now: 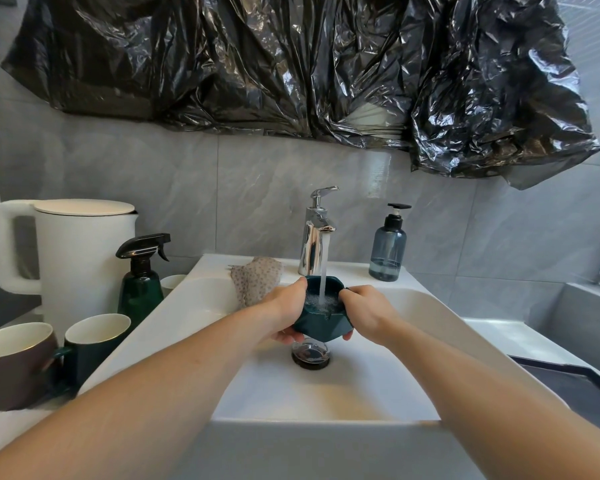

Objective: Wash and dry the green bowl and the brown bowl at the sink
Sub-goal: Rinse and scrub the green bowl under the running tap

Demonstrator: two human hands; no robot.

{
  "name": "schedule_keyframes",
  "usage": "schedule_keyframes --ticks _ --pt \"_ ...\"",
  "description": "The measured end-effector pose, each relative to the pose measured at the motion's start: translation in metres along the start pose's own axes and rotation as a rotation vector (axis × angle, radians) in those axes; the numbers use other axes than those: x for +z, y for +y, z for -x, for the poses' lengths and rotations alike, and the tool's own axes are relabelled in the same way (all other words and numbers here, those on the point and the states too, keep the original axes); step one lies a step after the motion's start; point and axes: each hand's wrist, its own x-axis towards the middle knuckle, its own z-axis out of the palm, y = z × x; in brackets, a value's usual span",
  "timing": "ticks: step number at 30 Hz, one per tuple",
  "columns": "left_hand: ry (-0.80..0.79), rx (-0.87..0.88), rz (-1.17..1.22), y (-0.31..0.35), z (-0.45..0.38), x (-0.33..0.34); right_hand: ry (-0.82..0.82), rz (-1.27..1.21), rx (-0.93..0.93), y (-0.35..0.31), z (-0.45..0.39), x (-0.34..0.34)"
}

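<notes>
The green bowl (321, 325) is held over the white sink (326, 389), under the running tap (314, 233). Water streams into it and foams inside. My left hand (284, 311) grips the bowl's left side, thumb on the rim and fingers underneath. My right hand (366, 311) grips the right rim, fingers curled under the bowl. A brown cup-like bowl (13, 363) with a white inside stands on the counter at far left.
A green mug (92, 344), a green spray bottle (141, 275), a white kettle (70, 251) and a small white cup (172, 283) crowd the left counter. A spotted cloth (255, 280) hangs over the sink's back rim. A blue soap dispenser (388, 245) stands right of the tap. The drain (309, 355) lies below the bowl.
</notes>
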Motion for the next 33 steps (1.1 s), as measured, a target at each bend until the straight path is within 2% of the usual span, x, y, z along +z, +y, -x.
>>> schedule_keyframes --ticks 7,33 --pt "0.082 0.02 0.1 0.0039 0.0022 -0.0005 0.034 -0.021 0.028 0.0005 -0.001 -0.0013" --pt "-0.014 0.001 -0.028 -0.0051 -0.0067 0.0003 0.003 0.077 0.005 0.0069 -0.0006 -0.0036"
